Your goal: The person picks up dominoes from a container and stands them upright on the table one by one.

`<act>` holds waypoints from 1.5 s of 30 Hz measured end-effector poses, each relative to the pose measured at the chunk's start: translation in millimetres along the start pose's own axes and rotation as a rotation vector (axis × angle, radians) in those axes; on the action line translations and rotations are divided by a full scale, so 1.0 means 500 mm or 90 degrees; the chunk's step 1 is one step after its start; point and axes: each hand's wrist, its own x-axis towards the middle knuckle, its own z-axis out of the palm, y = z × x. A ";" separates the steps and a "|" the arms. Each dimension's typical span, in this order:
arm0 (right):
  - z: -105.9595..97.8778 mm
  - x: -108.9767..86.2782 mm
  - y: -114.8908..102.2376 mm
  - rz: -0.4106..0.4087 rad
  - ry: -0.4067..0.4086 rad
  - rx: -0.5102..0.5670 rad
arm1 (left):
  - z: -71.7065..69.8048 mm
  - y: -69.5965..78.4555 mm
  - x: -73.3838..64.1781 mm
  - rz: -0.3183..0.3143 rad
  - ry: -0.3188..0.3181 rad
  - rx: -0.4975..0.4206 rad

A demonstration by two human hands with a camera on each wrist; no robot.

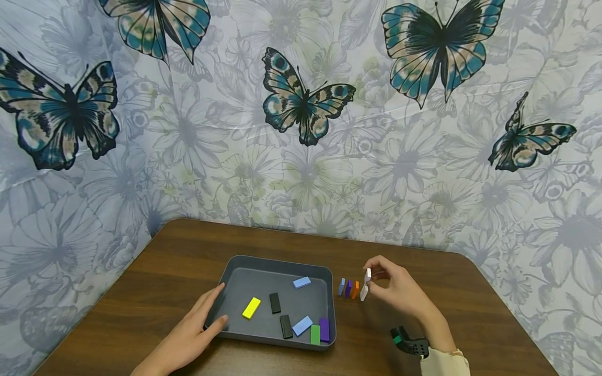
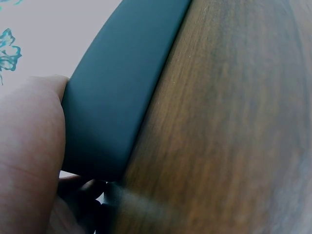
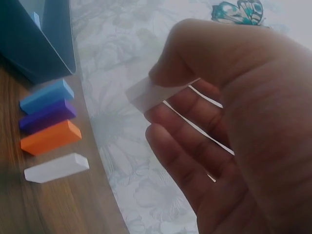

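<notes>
My right hand [image 1: 400, 290] pinches a white block [image 3: 148, 95] between thumb and fingers, raised off the table. Right below it in the head view, another white block [image 3: 56, 168] stands on end in a row with an orange block [image 3: 51, 138], a purple block [image 3: 48, 116] and a light blue block [image 3: 46, 96]. My left hand [image 1: 185, 331] rests at the near left corner of a dark grey tray [image 1: 263, 266], fingers extended along its left side and thumb over the rim. In the left wrist view, the thumb lies against the tray's outer wall [image 2: 117, 87].
Inside the tray lie a yellow block [image 1: 251, 308], two black blocks, two light blue blocks, a green block [image 1: 315, 334] and a purple one. The brown wooden table [image 1: 376, 344] meets a butterfly-patterned cloth [image 1: 301, 183] behind it. A black band [image 1: 409, 342] circles my right wrist.
</notes>
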 end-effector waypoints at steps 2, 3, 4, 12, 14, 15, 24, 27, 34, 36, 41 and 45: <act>-0.004 -0.002 0.008 0.005 0.001 -0.007 | 0.000 0.000 0.000 0.001 0.001 0.000; -0.005 -0.002 0.012 0.006 0.002 -0.010 | 0.000 0.000 0.000 0.003 0.001 0.000; -0.007 -0.003 0.015 0.010 0.002 -0.010 | 0.000 0.000 0.000 0.004 0.002 0.000; -0.018 -0.011 0.037 0.036 -0.003 -0.007 | 0.002 -0.008 0.005 -0.010 0.005 -0.005; -0.020 -0.012 0.043 0.046 -0.007 -0.005 | 0.003 -0.009 0.006 -0.008 0.006 -0.004; -0.021 -0.013 0.046 0.051 -0.012 -0.005 | 0.004 -0.009 0.005 -0.008 0.007 -0.002; -0.024 -0.019 0.071 0.091 -0.036 -0.010 | 0.004 -0.006 0.003 0.006 0.003 0.004; -0.023 -0.022 0.079 0.104 -0.055 -0.010 | 0.004 -0.005 0.003 0.004 0.000 0.000; -0.017 -0.024 0.094 0.108 -0.082 -0.047 | 0.004 -0.006 0.004 -0.004 -0.007 -0.001; -0.015 -0.024 0.097 0.111 -0.085 -0.050 | 0.004 -0.006 0.004 -0.004 -0.006 0.002; -0.009 -0.020 0.107 0.100 -0.097 -0.042 | 0.004 -0.006 0.004 -0.002 -0.001 0.005; -0.004 -0.019 0.114 0.104 -0.111 -0.034 | 0.003 -0.006 0.004 -0.004 0.001 0.007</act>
